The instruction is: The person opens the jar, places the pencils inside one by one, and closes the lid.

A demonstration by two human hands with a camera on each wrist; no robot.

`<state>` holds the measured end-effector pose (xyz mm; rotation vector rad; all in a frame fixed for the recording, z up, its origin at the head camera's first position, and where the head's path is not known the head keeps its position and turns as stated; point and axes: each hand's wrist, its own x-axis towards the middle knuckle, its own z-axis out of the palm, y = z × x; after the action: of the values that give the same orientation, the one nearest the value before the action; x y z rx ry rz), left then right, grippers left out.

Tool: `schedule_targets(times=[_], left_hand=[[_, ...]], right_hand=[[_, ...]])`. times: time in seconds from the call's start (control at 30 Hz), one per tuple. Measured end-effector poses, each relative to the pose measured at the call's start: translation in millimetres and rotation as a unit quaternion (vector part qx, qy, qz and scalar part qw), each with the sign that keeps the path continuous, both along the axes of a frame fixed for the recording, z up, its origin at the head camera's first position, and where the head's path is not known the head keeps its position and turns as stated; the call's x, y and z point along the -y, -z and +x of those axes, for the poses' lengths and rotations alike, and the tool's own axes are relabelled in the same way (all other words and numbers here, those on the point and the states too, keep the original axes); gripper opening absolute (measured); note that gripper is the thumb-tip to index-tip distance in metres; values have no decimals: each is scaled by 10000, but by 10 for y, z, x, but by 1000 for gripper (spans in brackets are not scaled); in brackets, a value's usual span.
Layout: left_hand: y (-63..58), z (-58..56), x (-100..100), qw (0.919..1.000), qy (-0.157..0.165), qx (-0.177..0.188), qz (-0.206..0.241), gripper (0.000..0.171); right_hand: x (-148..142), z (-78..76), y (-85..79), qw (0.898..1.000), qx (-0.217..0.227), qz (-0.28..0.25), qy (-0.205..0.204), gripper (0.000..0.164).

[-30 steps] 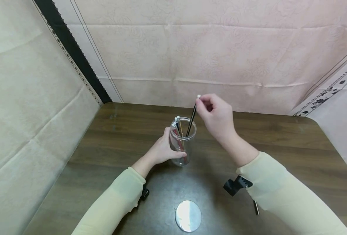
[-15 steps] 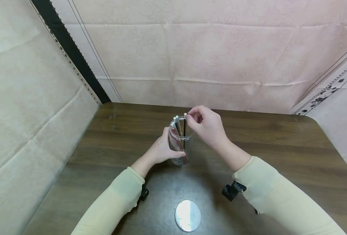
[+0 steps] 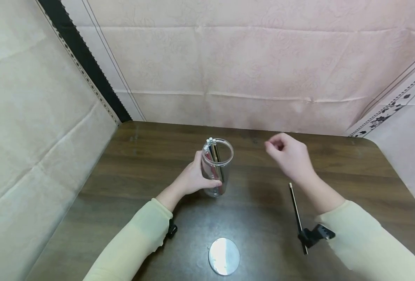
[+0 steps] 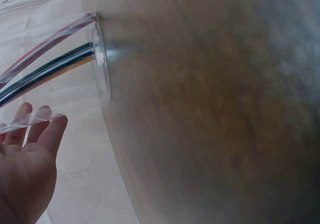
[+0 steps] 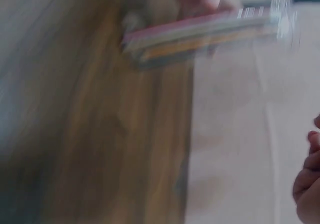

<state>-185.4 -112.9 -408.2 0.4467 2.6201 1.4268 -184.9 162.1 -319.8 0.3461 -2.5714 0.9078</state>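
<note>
My left hand (image 3: pixel 192 177) grips a clear glass jar (image 3: pixel 227 171), its thumb across the front of the jar's lower part. Several pencils (image 3: pixel 215 154) with white eraser ends upward lean together against the jar's left side. Through the glass in the left wrist view, pink, dark and orange pencils (image 4: pixel 47 72) show. To the right of the jar, my right hand (image 3: pixel 291 156) is in the air with loosely curled fingers and nothing between them. Below that hand a single black pencil (image 3: pixel 295 207) lies on the table, partly covered by the wrist camera mount.
A round shiny lid (image 3: pixel 224 256) lies flat near the front of the brown wooden table (image 3: pixel 140 249). Patterned cloth (image 3: pixel 263 70) hangs behind the table and at both sides.
My right hand has lowered a black pencil into the jar, let it go, and moved off to the right. The pencil lying on the table has come into fuller view. The left hand stays on the jar.
</note>
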Motion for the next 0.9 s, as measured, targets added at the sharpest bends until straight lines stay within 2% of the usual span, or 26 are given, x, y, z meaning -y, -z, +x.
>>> schedule_targets(times=[0.2,0.4,0.7,0.9], left_hand=[[-14,-10,-32,9999,-10,53,-138,99],[16,-20,-34,9999,-46,18,-101,97],[27,-29,-55,10000,-13,43,-43,96],[11,5,-42,9999,-24,-7,-144,99]], right_hand=[[-659,93,241,9931,914,491,539,26],[-1016,132,442,9817,1598,753,714,35],[-1098,53,808,9594,2461,1366,204,34],[-989,13,918,9447,2919,1493,38,44]])
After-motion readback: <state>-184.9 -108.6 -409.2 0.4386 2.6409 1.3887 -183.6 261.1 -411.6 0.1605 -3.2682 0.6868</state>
